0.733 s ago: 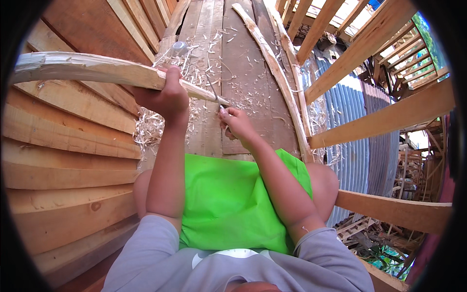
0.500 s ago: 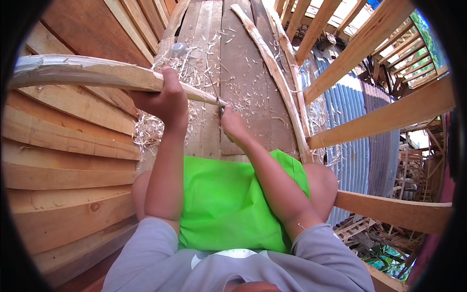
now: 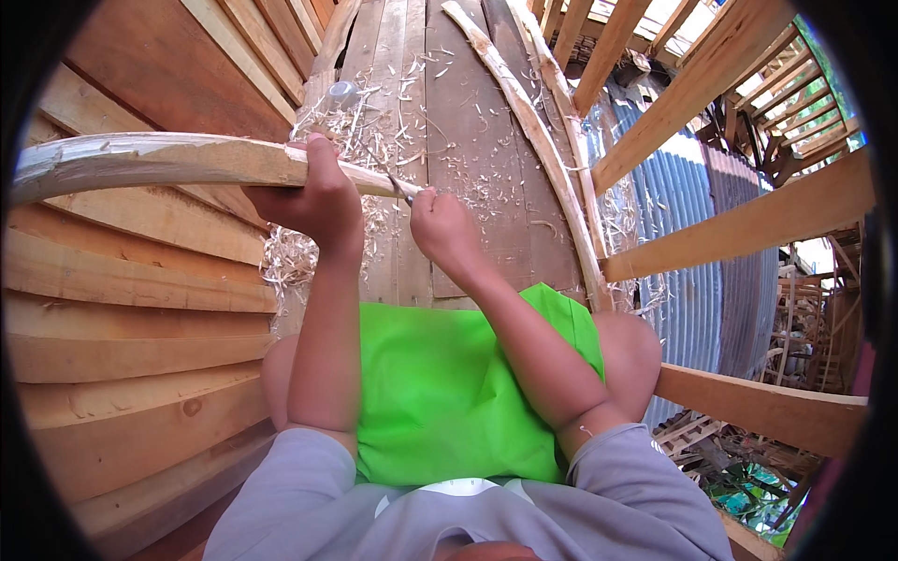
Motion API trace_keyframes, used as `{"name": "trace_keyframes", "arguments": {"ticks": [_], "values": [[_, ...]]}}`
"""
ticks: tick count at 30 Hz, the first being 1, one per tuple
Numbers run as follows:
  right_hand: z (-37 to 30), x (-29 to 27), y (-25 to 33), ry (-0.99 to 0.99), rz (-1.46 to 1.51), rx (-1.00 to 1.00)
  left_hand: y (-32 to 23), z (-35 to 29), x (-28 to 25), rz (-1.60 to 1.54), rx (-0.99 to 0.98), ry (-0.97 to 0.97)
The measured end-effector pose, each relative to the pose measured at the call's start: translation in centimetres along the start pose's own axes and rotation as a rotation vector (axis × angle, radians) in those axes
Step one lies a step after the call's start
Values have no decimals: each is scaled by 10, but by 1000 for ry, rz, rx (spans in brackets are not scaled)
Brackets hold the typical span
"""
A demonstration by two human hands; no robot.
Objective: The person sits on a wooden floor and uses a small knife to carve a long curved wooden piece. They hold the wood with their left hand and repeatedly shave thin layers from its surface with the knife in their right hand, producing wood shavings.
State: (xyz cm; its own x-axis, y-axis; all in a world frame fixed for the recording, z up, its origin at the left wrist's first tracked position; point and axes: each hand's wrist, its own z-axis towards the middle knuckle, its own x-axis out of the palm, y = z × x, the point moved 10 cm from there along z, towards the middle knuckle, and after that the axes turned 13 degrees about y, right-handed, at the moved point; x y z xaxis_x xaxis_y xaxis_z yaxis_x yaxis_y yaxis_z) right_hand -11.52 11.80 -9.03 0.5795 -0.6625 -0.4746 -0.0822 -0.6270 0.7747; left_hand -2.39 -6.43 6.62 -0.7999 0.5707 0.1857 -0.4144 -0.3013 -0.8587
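Observation:
A long, pale, peeled wooden pole (image 3: 187, 159) lies crosswise before me, curving off to the left and thinning to its right end. My left hand (image 3: 323, 206) is closed around it near the thin part, thumb on top. In my closed right hand (image 3: 447, 232) is a knife (image 3: 400, 190). Its short dark blade crosses the pole's thin end, and my fist hides the handle. Bright green cloth (image 3: 449, 393) covers my lap below both forearms.
Curly wood shavings (image 3: 290, 257) and a clear cup-like object (image 3: 343, 94) lie on the plank floor (image 3: 458, 140). Another peeled pole (image 3: 524, 122) rests along its right side. Stacked boards (image 3: 140, 309) line the left; wooden rails (image 3: 748, 220) and corrugated metal sheets (image 3: 673, 234) stand right.
The knife blade has shifted left along the pole's thin end toward my left hand, and my right hand has turned with it. The pole's left part sits slightly lower in view.

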Motion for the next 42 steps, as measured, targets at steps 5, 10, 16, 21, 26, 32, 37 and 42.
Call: {"name": "trace_keyframes", "arguments": {"ticks": [5, 10, 16, 21, 26, 32, 37, 42], "values": [[30, 6, -52, -63, 130, 31, -9, -2, 17, -84, 27, 42], [1, -2, 6, -7, -5, -4, -3, 3, 4, -69, 45, 40], [28, 2, -48, -73, 55, 23, -4, -3, 12, -85, 36, 60], [19, 4, -20, -45, 9, 16, -2, 4, 10, -119, 77, 84], [26, 1, -45, 32, 14, 88, -4, 3, 14, -156, 97, 97], [15, 4, -24, -39, 4, 45, -1, 5, 8, -139, 113, 106], [17, 3, -39, -56, 60, 29, -9, -3, 12, -86, 87, 98], [29, 5, -45, -25, 85, 29, -3, 2, 12, -127, 103, 124]]}}
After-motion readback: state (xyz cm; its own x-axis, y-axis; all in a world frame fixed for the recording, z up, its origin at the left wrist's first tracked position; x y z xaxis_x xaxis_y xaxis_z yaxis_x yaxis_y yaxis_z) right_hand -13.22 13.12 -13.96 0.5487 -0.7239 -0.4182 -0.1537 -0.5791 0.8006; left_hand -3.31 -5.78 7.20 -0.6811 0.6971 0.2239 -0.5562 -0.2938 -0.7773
